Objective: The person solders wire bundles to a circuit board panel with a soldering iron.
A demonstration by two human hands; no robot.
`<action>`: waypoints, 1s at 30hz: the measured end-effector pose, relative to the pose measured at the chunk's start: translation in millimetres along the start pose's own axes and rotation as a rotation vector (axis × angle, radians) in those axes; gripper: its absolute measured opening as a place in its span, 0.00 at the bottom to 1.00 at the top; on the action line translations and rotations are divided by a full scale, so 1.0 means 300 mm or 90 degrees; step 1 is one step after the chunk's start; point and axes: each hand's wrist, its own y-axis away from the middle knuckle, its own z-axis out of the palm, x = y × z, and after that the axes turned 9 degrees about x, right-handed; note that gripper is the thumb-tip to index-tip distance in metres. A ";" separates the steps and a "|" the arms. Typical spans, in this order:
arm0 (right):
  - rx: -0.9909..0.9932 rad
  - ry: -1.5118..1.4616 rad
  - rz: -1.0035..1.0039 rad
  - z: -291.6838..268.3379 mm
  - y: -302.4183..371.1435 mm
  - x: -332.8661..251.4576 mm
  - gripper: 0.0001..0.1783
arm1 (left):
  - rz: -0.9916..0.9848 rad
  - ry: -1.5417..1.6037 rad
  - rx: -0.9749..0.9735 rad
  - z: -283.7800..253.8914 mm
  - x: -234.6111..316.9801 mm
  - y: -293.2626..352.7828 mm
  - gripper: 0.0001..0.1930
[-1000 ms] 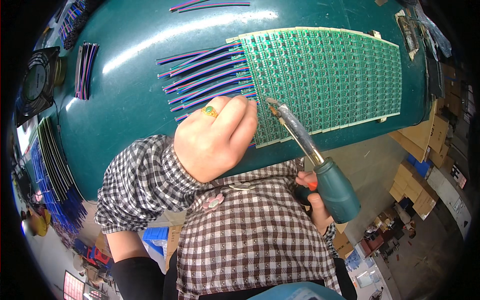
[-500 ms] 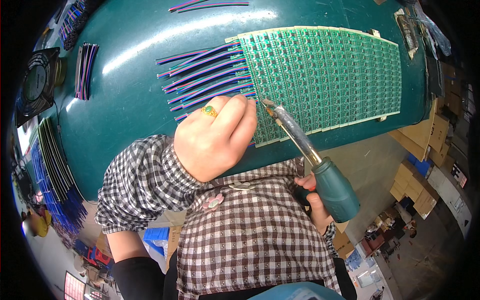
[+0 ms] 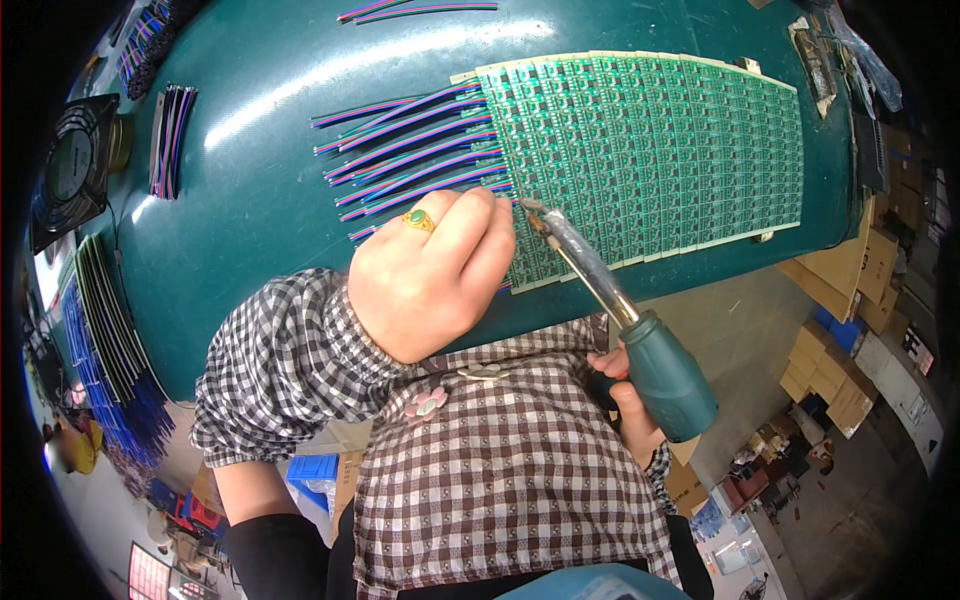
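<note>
A panel of many small green circuit boards (image 3: 640, 150) lies on the green table mat. Multicoloured wires (image 3: 400, 160) stick out leftward from its left edge in a row. My left hand (image 3: 430, 275), wearing a ring with a green stone, is closed at that edge, fingertips pinching the wires there; the fingers hide the exact grip. In my right hand (image 3: 635, 415) is a soldering iron (image 3: 672, 380) with a green handle. Its tip touches or hovers just over the board edge, close beside my left fingertips; I cannot tell which.
Loose wires (image 3: 425, 12) lie at the far edge of the mat (image 3: 240, 230). A wire bundle (image 3: 173, 142) rests at left, near a black fan (image 3: 75, 175). More blue wires (image 3: 115, 365) hang over the near-left edge. Cardboard boxes (image 3: 825, 375) stand on the floor at right.
The soldering iron's handle has shifted very slightly up and left, with its tip staying at the board edge. My left hand keeps almost the same place.
</note>
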 end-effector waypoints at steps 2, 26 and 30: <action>-0.016 0.004 0.000 -0.006 0.000 0.004 0.32 | -0.004 0.001 0.000 -0.001 0.001 0.000 0.15; -0.026 0.009 -0.017 -0.021 0.009 -0.001 0.31 | -0.002 -0.011 -0.012 -0.006 0.003 -0.001 0.14; -0.008 -0.038 -0.005 -0.004 0.011 -0.001 0.31 | 0.002 -0.009 -0.010 -0.003 0.004 0.001 0.14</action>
